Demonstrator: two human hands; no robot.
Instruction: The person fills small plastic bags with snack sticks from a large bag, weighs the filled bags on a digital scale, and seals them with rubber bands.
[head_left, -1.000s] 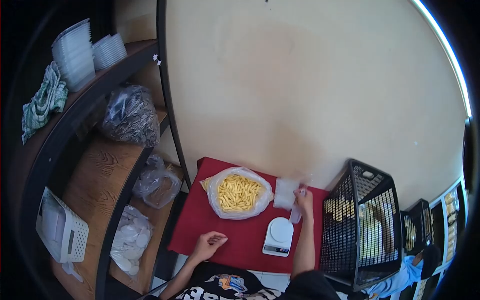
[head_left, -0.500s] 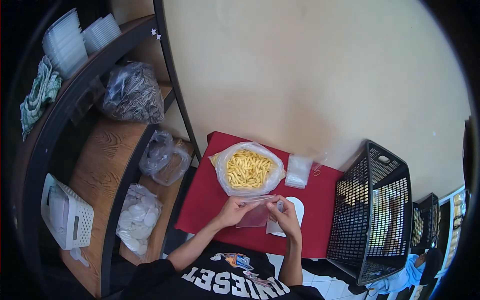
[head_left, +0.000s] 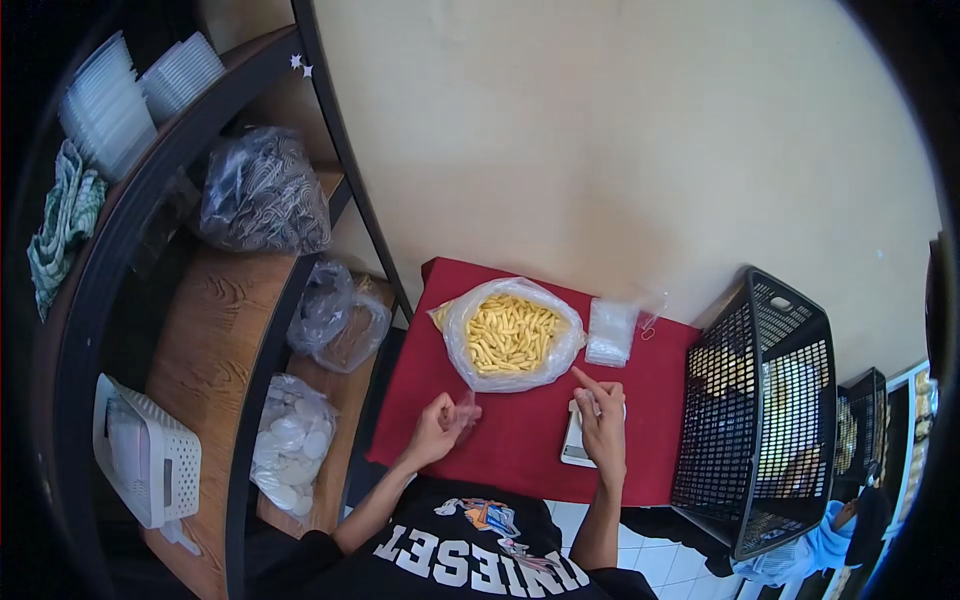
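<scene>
While the left hand [head_left: 432, 435] pinches a clear bag [head_left: 465, 418], lower centre of frame, likely light, limp, slippery, best gripped at its rim, the right hand [head_left: 604, 430], apparently empty, index finger extended, overlies the scale [head_left: 575, 442].

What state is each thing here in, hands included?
Large plastic bag: open, showing yellow snack sticks
Left hand: pinching thin clear plastic
Right hand: index finger extended, apparently empty
White scale: partly covered, reading illegible
Small plastic bags: lying flat
Plastic tubs: nested
Green-white cloth: bunched
Red tablecloth: spread out
</scene>
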